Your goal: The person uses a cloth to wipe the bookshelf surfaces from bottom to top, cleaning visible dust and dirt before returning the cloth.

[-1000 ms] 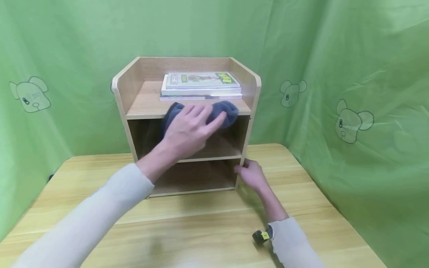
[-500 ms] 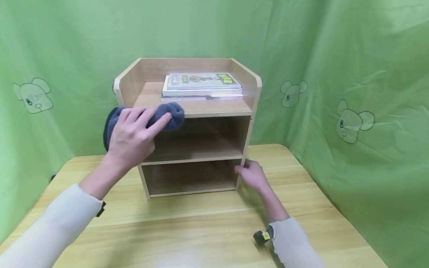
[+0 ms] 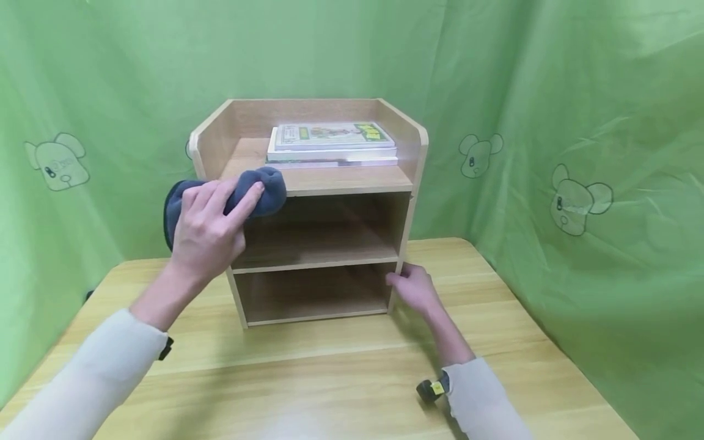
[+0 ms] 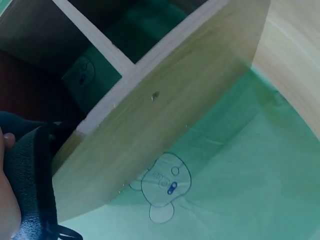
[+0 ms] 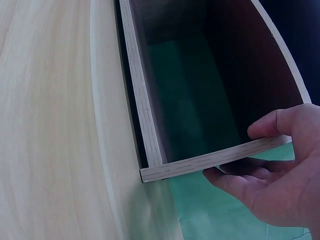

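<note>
My left hand [image 3: 206, 229] grips a folded dark blue-grey cloth [image 3: 267, 192] at the left end of the top shelf's front edge. Part of the fuzzy cloth [image 4: 32, 175], with a dark trimmed border and a small loop, shows in the left wrist view beside the side panel. My right hand [image 3: 415, 287] holds the lower right side panel of a small wooden shelf unit [image 3: 352, 180]. In the right wrist view, that hand [image 5: 280, 175] has its thumb inside the panel [image 5: 215, 159] and its fingers outside.
A short stack of books [image 3: 332, 146] lies on the top shelf toward the right. The unit stands on a wood-grain table [image 3: 330, 379]. Green curtains [image 3: 341, 49] with cartoon mouse faces hang behind and at both sides. Cameras [image 3: 429, 391] are strapped at the wrists.
My left hand has carried the cloth leftward along the front edge of the top shelf, from near the middle to the left end. The right hand keeps its place on the panel.
</note>
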The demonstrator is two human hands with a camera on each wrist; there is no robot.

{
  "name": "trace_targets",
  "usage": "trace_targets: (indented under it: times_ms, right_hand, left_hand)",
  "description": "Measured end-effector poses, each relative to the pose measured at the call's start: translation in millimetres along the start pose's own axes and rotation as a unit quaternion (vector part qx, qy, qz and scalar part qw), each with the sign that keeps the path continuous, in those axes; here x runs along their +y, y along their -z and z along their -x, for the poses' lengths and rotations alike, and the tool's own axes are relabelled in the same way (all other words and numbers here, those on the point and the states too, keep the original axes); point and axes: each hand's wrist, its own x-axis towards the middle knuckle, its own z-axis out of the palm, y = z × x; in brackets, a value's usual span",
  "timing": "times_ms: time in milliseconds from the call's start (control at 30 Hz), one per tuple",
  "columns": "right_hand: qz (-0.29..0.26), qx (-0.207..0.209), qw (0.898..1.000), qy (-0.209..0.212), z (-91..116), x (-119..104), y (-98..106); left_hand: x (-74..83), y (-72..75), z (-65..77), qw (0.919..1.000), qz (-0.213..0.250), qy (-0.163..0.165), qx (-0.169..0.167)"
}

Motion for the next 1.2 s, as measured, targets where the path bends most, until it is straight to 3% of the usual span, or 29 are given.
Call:
trace_targets:
  times_ms: [333, 833, 1000, 1100, 1200]
  right_hand:
    - [-0.004, 0.004, 1.000, -0.002, 0, 0, 1]
    - [-0.012, 0.000, 1.000, 0.003, -1, 0, 3]
    - [-0.021, -0.004, 1.000, 0.009, -2, 2, 4]
    - [-0.029, -0.005, 0.999, 0.013, -2, 3, 3]
    - [-0.035, -0.009, 0.999, 0.015, -2, 2, 3]
  left_hand:
    - [20.4, -20.9, -15.0, 0.9999, 0.000, -0.007, -0.010]
    - [92.8, -84.8, -66.7, 0.9985, -0.021, -0.037, -0.035]
    - [118.6, -104.8, -85.6, 0.9962, -0.054, -0.060, -0.031]
    - [129.2, -112.1, -92.1, 0.9935, -0.082, -0.077, -0.018]
    - [129.4, -112.4, -93.8, 0.9921, -0.076, -0.098, -0.020]
